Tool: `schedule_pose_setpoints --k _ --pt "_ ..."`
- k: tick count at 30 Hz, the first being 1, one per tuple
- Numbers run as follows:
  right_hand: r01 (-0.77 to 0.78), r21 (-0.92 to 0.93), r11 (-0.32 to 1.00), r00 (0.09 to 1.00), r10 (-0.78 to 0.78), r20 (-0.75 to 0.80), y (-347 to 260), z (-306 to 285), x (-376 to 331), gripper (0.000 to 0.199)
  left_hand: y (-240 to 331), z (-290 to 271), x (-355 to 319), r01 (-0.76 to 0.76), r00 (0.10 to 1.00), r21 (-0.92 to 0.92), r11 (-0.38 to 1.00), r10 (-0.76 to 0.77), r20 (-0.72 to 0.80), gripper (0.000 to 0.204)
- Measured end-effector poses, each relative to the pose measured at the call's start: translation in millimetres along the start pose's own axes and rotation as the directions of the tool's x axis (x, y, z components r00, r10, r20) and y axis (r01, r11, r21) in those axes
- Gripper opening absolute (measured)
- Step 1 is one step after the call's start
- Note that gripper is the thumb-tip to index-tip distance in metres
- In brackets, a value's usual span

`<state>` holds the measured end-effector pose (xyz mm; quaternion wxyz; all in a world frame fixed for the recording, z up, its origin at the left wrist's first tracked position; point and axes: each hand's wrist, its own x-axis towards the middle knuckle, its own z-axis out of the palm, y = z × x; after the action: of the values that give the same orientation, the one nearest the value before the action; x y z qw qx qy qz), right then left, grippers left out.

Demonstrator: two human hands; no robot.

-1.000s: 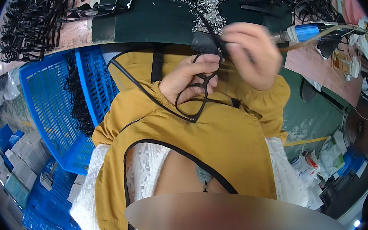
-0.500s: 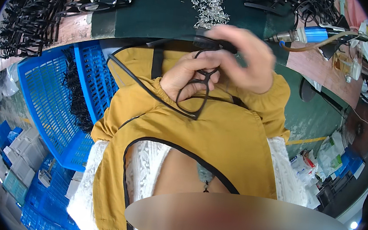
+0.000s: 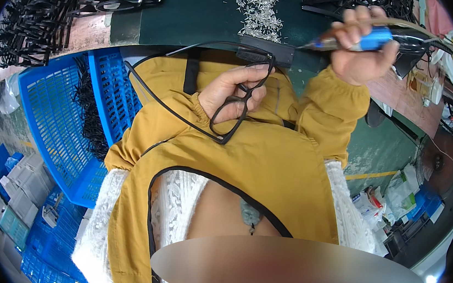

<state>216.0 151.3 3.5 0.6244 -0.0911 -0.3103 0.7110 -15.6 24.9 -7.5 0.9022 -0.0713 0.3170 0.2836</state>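
Observation:
My left hand [image 3: 231,95] is closed round the middle of a black eyeglass frame [image 3: 225,140], whose temples stretch out to the left. One hinge corner of it rests by a dark block [image 3: 280,53] at the table's near edge. Up at the right, my right hand [image 3: 360,50] grips a blue electric screwdriver [image 3: 377,39]. Its thin tip points left toward the block and stands apart from the eyeglass frame. Beyond the block lies a pile of small silvery screws [image 3: 260,15] on the dark green mat [image 3: 195,14].
Black eyeglass frames are stacked at the left [image 3: 37,22] and heaped at the far right [image 3: 370,5]. One pair of glasses [image 3: 122,2] lies on the mat's left side. Below the table at left stand blue baskets [image 3: 54,123] with black parts. A fan [image 3: 436,163] stands at right.
My right hand has left the eyeglass frame, moved right and taken hold of the electric screwdriver, which was lying on the table. My left hand still holds the frame, slightly shifted.

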Motion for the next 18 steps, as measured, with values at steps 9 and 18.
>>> schedule_pose_setpoints --k 9,18 --pt "0.105 -0.258 0.960 0.985 -0.065 0.158 40 50 -20 0.044 3 0 -1 0.007 1.000 -0.022 1.000 -0.007 0.007 0.027" --pt "0.076 -0.330 0.941 0.983 -0.015 0.183 42 57 -19 0.030 3 -8 1 0.006 0.998 0.009 1.000 -0.007 0.069 0.031"
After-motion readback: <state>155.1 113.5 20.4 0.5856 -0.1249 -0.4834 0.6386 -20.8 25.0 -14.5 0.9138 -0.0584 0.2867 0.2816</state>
